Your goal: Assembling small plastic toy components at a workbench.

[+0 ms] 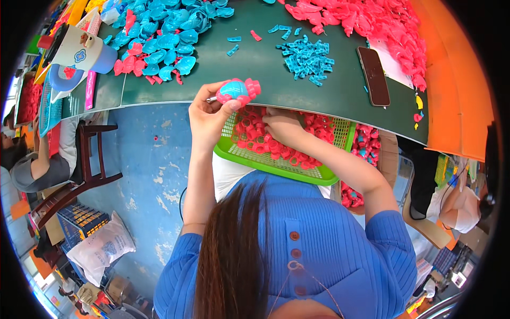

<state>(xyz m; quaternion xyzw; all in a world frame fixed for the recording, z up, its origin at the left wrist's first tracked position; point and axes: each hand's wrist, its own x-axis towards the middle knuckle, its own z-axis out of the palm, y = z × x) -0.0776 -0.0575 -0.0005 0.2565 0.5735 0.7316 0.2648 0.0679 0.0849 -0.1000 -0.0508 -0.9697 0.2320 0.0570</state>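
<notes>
1. Left hand [206, 118] is raised at the table's near edge, its thumb and fingers clamped on a rounded pink-and-turquoise plastic piece [234, 90].
2. That piece is in the air, tilted, its pink knobbed end pointing right; a thin silvery metal pin [212, 99] shows at its left end, beside the fingers.
3. Right hand [281, 127] reaches down into a bright green, open-mesh plastic basket [228, 153], among small pink ring-shaped plastic parts [254, 141]. Its fingertips are hidden, so whether they are apart, together or gripping a part cannot be told.
4. The basket lies between the person's body and the dark green tabletop [244, 64], its far side hidden by the table's edge.
5. On the tabletop, beyond the left hand, a heap of curved turquoise plastic shells [175, 24] spreads with some pink pieces mixed in.
6. Farther right lies a loose pile of small, short turquoise plastic pieces [308, 59].
7. Beside it, a dark-faced rectangular phone [373, 77] lies near a large heap of glossy pink plastic shells [366, 24].
</notes>
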